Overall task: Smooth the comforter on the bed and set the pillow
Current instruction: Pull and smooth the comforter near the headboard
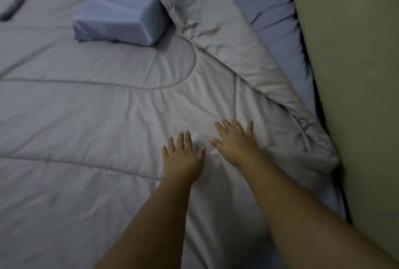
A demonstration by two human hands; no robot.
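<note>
**While Both Palms Press Flat: Comforter Smoothing Stage**

Because the job here is to flatten cloth, not lift it, I read both hands as laid palm-down with fingers spread and straight, gripping nothing. The right hand [236,141] lies nearer the beige padded upright panel [356,74]. The left hand [183,156] lies just beside it, on the side away from the panel. Both rest on the pale grey quilted comforter [97,117]. I judge the spread fingers serve to widen the contact area so creases are pushed outward.

1. Comforter condition. Away from the panel the surface lies mostly flat, with curved stitch lines and light wrinkles fanning out around the hands. Toward the panel, the comforter's edge [226,37] is folded back on itself in a crumpled diagonal band.
2. Exposed area. Between that band and the panel, the light blue bed sheet [280,31] shows.
3. Pillow. The block-shaped pillow in a light blue cover [121,20] sits on top of the comforter, well apart from the panel and touching the far end of the folded band. I judge it not yet set.
</note>
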